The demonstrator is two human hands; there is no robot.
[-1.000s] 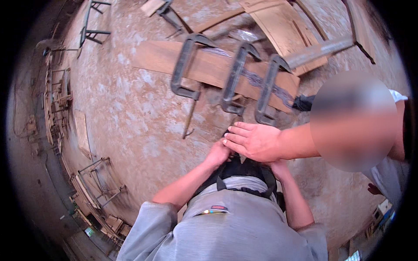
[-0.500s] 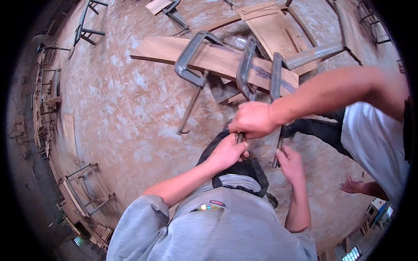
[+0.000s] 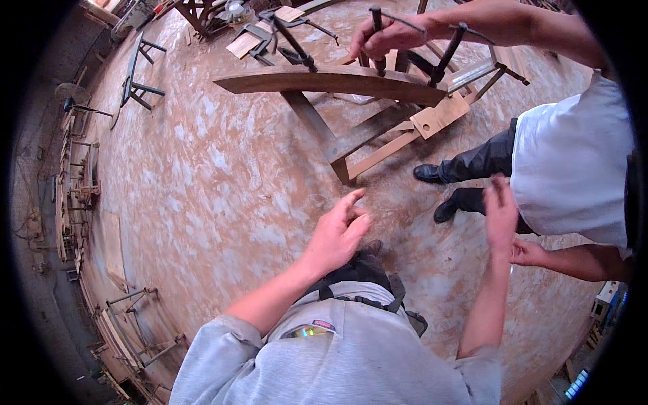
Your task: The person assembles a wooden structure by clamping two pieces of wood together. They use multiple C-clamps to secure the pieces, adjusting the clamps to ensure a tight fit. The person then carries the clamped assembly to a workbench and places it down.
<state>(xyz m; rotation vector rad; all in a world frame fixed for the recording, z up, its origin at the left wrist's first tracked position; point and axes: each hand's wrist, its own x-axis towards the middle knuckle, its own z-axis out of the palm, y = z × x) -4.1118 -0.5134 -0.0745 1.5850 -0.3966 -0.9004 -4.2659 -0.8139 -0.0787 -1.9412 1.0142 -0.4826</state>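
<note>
My left hand (image 3: 341,233) hovers in front of my body with its fingers apart and nothing in them. My right hand (image 3: 501,212) is raised at the right, slightly blurred, its fingers stretched upward and holding nothing visible. Beyond them, a curved wooden board (image 3: 331,79) lies across a wooden frame, with several C-clamps on it, their screws pointing up. A co-worker's hand (image 3: 379,39) grips the middle clamp's screw (image 3: 376,20). Another clamp screw (image 3: 449,54) stands to its right, and one (image 3: 293,44) to its left. Neither of my hands touches the clamps.
The co-worker stands at the right in a white shirt (image 3: 570,169) and dark shoes (image 3: 428,173); their other hand (image 3: 530,253) is close to my right wrist. Wooden frame legs (image 3: 341,169) reach toward me. A trestle (image 3: 138,74) and stacked timber (image 3: 67,196) stand at the left.
Both my hands have let go of the clamp screws, the right one moving outward. The board and clamps have turned over, screws now upward. The co-worker's hand has moved farther away.
</note>
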